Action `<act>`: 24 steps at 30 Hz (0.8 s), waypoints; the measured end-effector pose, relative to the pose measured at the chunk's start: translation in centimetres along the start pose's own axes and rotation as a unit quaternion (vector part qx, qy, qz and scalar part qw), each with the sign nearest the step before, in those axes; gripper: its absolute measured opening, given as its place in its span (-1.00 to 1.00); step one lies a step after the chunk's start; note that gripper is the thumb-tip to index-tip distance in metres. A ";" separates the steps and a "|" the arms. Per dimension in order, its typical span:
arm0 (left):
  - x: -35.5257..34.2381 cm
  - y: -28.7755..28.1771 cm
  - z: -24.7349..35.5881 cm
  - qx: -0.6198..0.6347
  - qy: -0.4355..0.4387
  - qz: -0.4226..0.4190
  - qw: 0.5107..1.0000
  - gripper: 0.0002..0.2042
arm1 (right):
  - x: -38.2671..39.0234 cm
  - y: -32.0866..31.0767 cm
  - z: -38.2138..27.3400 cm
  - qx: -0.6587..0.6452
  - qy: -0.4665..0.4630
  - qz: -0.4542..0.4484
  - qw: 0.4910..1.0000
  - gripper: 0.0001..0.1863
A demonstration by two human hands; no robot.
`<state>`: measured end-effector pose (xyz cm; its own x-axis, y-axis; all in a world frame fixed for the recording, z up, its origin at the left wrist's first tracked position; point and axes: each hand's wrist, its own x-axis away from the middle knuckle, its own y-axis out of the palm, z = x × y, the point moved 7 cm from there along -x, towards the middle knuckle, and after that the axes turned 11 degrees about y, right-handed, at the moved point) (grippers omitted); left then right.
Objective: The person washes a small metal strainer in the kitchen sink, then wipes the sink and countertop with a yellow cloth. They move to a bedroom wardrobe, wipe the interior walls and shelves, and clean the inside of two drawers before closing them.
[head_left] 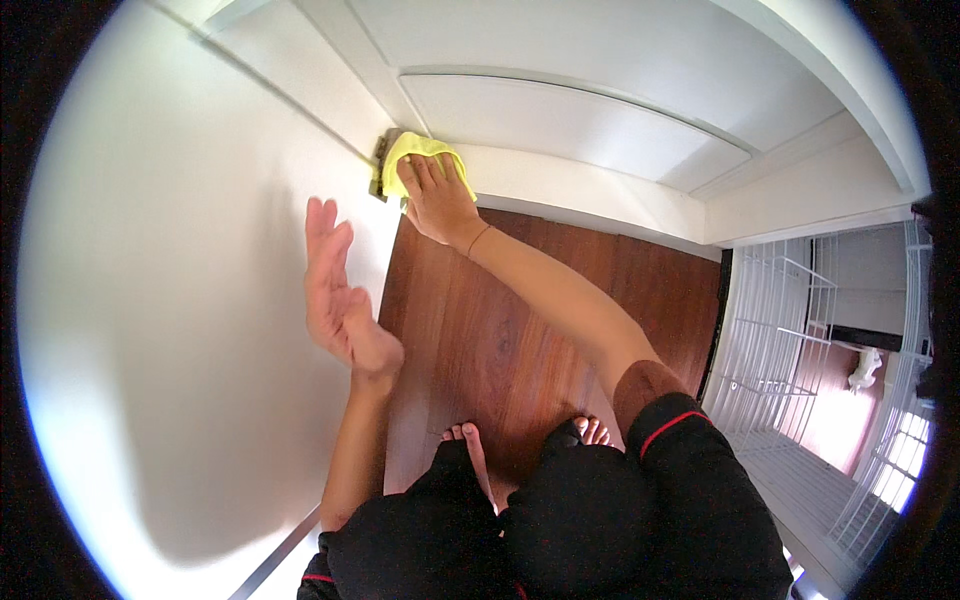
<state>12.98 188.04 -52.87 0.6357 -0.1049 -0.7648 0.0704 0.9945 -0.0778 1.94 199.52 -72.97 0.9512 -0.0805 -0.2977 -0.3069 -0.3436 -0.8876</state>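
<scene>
My right hand (438,200) reaches out to the far corner and presses a yellow cloth (428,150) against the white panelled surface there. Its fingers lie over the cloth, which hides what is underneath. A dark metal fitting, perhaps a hinge (379,170), shows at the cloth's left edge. Raised beside the white panel on the left (200,300), my left hand (340,290) holds nothing. Its fingers are stretched out, and whether they touch the panel I cannot tell.
A white panelled door or cabinet front (570,120) stands ahead. Below is a brown wooden floor (510,300), with my bare feet (470,445) on it. White wire racks (775,330) stand at the right, and a small white object (865,370) lies beyond them.
</scene>
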 end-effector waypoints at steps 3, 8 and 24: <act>1.3 0.8 -0.7 0.005 -0.038 -0.009 0.999 -0.52 | 0.2 0.3 0.8 0.040 0.035 0.049 0.997 -0.27; 2.6 3.5 -1.0 0.033 -0.052 -0.043 0.997 -0.54 | -1.0 1.8 -0.2 0.185 0.004 -0.014 0.983 -0.44; 5.4 8.9 0.2 0.104 -0.064 -0.143 0.982 -0.51 | -1.4 2.9 0.9 0.187 0.003 -0.094 0.978 -0.43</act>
<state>17.20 196.29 -57.62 0.6584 -0.3920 -0.6425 0.4062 0.9037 -0.1351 -0.30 199.47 -75.47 0.9918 -0.0543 -0.1158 -0.1153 0.0124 -0.9933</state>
